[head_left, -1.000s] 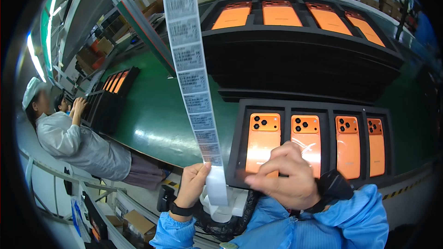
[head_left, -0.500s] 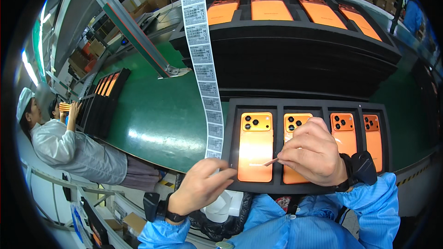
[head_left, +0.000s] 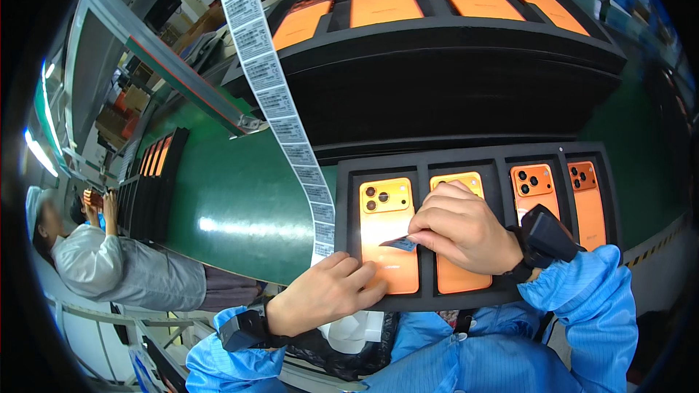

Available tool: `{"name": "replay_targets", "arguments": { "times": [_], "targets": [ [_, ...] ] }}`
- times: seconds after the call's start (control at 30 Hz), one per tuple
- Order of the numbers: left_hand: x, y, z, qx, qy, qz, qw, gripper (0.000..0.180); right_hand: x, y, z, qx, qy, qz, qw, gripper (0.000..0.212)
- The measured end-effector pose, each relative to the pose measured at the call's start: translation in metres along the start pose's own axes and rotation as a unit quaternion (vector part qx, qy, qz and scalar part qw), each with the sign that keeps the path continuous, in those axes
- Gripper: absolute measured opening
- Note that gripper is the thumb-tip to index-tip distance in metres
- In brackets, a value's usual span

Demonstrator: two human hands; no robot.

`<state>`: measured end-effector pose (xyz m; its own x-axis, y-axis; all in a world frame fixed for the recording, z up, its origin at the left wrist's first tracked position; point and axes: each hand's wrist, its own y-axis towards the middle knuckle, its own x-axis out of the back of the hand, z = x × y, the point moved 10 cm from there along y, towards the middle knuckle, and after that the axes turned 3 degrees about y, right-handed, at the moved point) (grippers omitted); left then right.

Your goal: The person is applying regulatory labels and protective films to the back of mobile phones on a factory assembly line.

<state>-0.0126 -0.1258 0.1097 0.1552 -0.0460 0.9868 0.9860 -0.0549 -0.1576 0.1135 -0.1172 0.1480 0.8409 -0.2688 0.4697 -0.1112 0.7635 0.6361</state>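
Our right hand (head_left: 466, 229) pinches a small grey rectangular label (head_left: 400, 244), separate from the long white paper strip (head_left: 275, 96), not yet flat on the orange phone (head_left: 378, 225) below; our left hand (head_left: 328, 292) half-curls, hold unclear.

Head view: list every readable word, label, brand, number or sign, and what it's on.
Label strip: rows of fine dark print, too small to read surely.
Small label in the right hand: tilted and blurred, unreadable.
Orange phone, rightmost in the near tray: faint lettering, too small to read.
Nothing clear enough to quote.
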Motion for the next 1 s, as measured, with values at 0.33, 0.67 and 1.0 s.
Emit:
{"name": "replay_targets", "arguments": {
  "times": [0.33,0.67,1.0],
  "targets": [
    [-0.007,-0.013,0.024,0.02,-0.222,-0.12,0.967,0.032,-0.017,-0.015,-0.045,-0.146,0.108,-0.007,0.983,0.008],
    [-0.02,0.001,0.05,0.115,-0.334,-0.206,0.913,0.015,-0.036,-0.031,-0.078,-0.352,0.285,0.018,0.892,0.008],
    [0.003,0.043,0.104,0.19,-0.13,-0.355,0.906,0.012,-0.037,-0.036,-0.076,-0.326,0.333,-0.008,0.885,0.008]
  ]
}}
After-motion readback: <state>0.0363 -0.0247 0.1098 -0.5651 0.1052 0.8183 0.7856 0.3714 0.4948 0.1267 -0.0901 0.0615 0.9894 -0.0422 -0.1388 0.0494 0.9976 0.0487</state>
